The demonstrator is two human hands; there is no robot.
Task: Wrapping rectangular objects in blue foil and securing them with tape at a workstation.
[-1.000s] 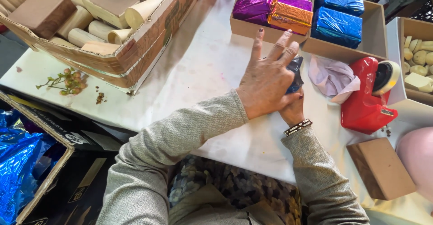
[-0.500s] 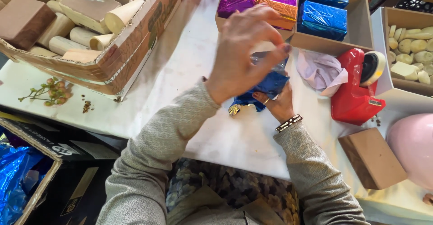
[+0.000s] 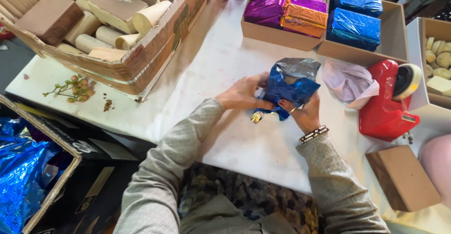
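A brown block point(image 3: 403, 177) is seen at the near right of the white table point(image 3: 211, 65). At mid-table, a blue foil-wrapped parcel point(image 3: 287, 91) is clamped between the left hand point(image 3: 243, 93) and the right hand point(image 3: 303, 112), fingers closed on the foil. A red tape dispenser point(image 3: 387, 100) is placed just right, and wrapped bars point(image 3: 305, 4) are boxed at the far edge.

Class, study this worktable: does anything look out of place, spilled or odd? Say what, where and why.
A dried flower sprig and dark crumbs lie loose on the white table beside the cardboard box, apart from the wrapping. The blue foil in both hands is crumpled, unlike the neat packets.
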